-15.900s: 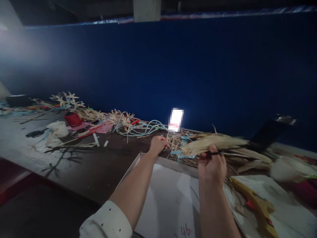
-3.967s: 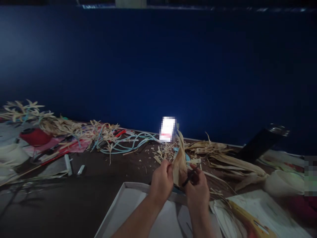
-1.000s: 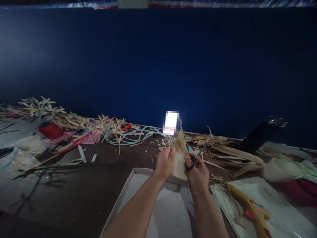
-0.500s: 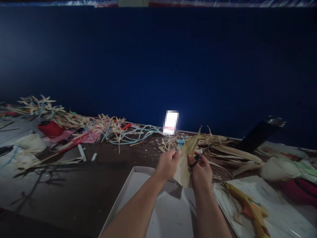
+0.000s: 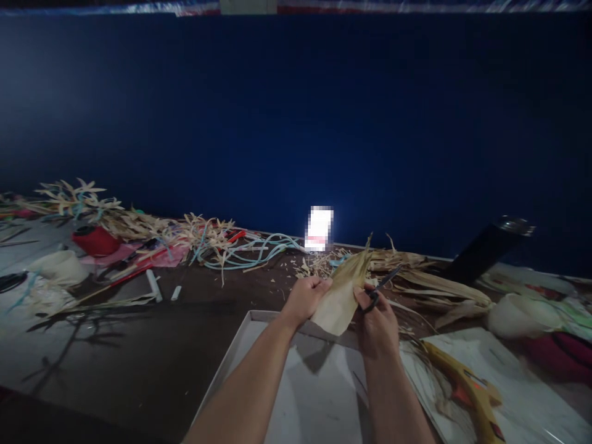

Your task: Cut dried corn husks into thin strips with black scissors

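Head view: we've got a dried corn husk [image 5: 340, 302] above the white tray's [image 5: 333, 388] far rim; left hand [image 5: 301, 300] fingers pinch one edge, right hand [image 5: 379, 320] fingers the other, plus scissors [image 5: 383, 283]. Likely light, papery, splits easily; we'd hold both side edges.

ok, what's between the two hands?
A pale husk-like sheet, gripped by the left hand and the right hand, which also holds black scissors. Head view shows it.

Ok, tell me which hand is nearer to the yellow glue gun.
Right: the right hand is left of and beyond the yellow glue gun; the left hand is farther left, across the held husk.
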Available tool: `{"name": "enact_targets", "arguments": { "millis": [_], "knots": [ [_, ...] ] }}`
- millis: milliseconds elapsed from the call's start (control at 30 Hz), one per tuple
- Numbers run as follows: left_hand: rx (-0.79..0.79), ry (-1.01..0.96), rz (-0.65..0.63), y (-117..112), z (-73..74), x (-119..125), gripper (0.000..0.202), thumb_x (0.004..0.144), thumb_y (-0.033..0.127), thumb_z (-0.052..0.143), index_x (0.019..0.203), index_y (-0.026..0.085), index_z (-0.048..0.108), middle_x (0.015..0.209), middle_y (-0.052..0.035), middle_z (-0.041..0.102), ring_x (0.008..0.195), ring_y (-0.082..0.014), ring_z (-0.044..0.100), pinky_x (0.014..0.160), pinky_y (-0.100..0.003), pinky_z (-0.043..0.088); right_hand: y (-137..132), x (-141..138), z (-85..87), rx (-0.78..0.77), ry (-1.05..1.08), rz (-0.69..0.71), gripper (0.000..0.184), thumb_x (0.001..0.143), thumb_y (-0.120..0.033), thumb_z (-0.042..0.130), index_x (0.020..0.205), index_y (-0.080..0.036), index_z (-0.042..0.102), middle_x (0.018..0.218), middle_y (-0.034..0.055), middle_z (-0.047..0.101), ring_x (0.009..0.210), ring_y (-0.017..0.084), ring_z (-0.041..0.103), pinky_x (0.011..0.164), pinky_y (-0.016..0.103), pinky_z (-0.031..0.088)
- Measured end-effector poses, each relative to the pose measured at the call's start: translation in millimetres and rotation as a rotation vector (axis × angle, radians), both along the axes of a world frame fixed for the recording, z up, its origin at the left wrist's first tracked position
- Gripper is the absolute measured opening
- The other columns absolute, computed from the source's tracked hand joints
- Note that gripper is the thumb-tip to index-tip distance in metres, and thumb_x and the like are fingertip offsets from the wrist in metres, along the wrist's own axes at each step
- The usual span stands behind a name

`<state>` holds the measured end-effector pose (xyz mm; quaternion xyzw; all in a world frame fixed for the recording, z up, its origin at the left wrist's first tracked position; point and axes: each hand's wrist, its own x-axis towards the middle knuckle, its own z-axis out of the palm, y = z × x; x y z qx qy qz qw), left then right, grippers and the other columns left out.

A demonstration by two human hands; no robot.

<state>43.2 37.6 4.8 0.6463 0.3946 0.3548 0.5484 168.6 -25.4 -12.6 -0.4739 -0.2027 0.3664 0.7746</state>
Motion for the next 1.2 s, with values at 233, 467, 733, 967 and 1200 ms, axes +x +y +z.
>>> {"name": "enact_targets", "arguments": {
  "millis": [233,467,733,967,1200],
  "knots": [
    [-0.241,-0.086,-0.094,-1.4,3.1,-6.3,0.041,0.059,0.049,0.066,0.075,0.011,0.065,0.06,-0.0007,0.056,0.05,-0.0098,0.046,0.048,-0.021,0.033,0.3,0.3,-2.6,-0.051,0.016,0.098,0.038,0.056,-0.032,0.076,0.088,-0.02,0.058,0.073,-0.0018,0.064,0.059,0.014,0.06,0.048,0.023,0.047],
    [-0.149,-0.084,-0.048,6.1,4.6,-16.8,0.037,0.059,0.049,0.065,0.06,0.012,0.055,0.054,0.0024,0.048,0.047,-0.0074,0.04,0.046,-0.02,0.029,0.6,-1.3,-1.5,-0.078,-0.017,0.147,0.037,0.055,-0.031,0.077,0.086,-0.02,0.06,0.065,-0.004,0.061,0.054,0.011,0.057,0.05,0.021,0.046],
    [-0.195,-0.066,-0.123,5.9,3.5,-19.7,0.036,0.062,0.045,0.062,0.072,0.011,0.059,0.059,-0.0003,0.053,0.05,-0.0094,0.044,0.048,-0.02,0.032,-0.8,-0.4,-1.2,-0.084,-0.042,0.159,0.039,0.056,-0.035,0.076,0.087,-0.018,0.06,0.059,-0.0043,0.056,0.05,0.009,0.052,0.048,0.021,0.045],
    [0.309,0.138,0.422,9.3,7.5,-15.7,0.025,0.072,0.035,0.05,0.064,0.014,0.061,0.055,0.0029,0.051,0.054,-0.0086,0.043,0.052,-0.019,0.031,1.6,-10.6,3.6,-0.173,-0.191,0.187,0.053,0.049,-0.034,0.079,0.095,-0.018,0.059,0.068,-0.0009,0.063,0.058,0.014,0.058,0.051,0.024,0.044],
    [0.29,-0.005,0.567,3.3,11.9,-11.7,0.025,0.074,0.037,0.051,0.072,0.015,0.062,0.06,0.001,0.056,0.056,-0.0098,0.048,0.053,-0.019,0.035,0.2,-22.0,3.0,-0.156,-0.306,0.337,0.046,0.05,-0.026,0.077,0.091,-0.018,0.059,0.065,-0.0009,0.062,0.057,0.014,0.056,0.049,0.023,0.043]
  ]
}}
